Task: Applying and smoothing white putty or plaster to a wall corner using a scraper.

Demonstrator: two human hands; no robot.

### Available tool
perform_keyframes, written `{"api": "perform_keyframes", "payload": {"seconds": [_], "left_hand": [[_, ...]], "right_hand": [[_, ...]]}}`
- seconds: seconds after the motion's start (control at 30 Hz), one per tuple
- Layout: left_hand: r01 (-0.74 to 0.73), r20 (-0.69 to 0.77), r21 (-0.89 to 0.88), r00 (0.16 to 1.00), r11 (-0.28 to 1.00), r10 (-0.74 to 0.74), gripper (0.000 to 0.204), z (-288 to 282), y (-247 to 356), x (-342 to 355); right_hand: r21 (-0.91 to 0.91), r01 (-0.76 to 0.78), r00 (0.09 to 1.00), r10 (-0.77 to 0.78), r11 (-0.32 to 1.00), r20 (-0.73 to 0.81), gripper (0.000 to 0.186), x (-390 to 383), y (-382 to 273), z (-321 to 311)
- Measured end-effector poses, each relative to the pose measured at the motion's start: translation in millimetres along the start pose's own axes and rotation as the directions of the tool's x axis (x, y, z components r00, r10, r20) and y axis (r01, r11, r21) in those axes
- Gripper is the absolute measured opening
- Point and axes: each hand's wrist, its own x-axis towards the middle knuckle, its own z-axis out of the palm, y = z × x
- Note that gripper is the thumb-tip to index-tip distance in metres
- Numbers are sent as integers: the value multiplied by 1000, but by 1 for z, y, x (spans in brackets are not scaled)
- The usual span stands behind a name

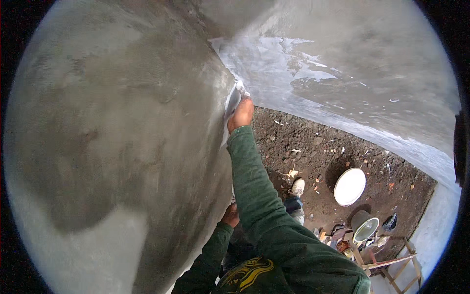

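My right hand (242, 113) is high up at the corner where two grey plastered walls meet. Its fingers are closed round a flat grey blade (234, 100) smeared with white paste, pressed against the left wall (122, 122) beside the corner. White paste also coats the fingertips. Lower down, my left hand (230, 215) is near the same wall with its fingers curled. A small pale bit shows above it, but what it holds is hidden. Fresh white paste (259, 59) spreads over the right wall from the corner, in ragged patches.
Below lies brown soil (313, 142) with scattered rubble. On it stand a round white lid or bucket top (350, 186), a grey bucket (364, 227), a black plastic bag (390, 222) and a wooden frame (391, 264). My shoe (297, 186) shows beside my right arm.
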Motion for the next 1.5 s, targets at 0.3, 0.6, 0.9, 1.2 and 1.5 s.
{"api": "perform_keyframes", "payload": {"seconds": [0.3,0.6,0.9,1.2,1.5], "left_hand": [[-21,-73,79,997,997,27,60,-47,31,-8],[27,-54,141,998,990,-20,58,-70,44,-47],[96,-43,178,995,979,-90,57,-41,-35,-59],[571,229,-492,813,656,-535,42,-82,23,-59],[556,252,-496,827,667,-502,42,-80,37,-47]], "right_hand": [[17,-39,998,38,999,48,45,-65,-45,90],[-458,628,777,-472,629,417,42,-174,-85,132],[-72,-295,956,295,953,-14,55,-39,-4,19],[-148,-66,998,65,987,-8,47,-47,16,69],[-244,69,997,-63,967,33,45,-87,-23,25]]}}
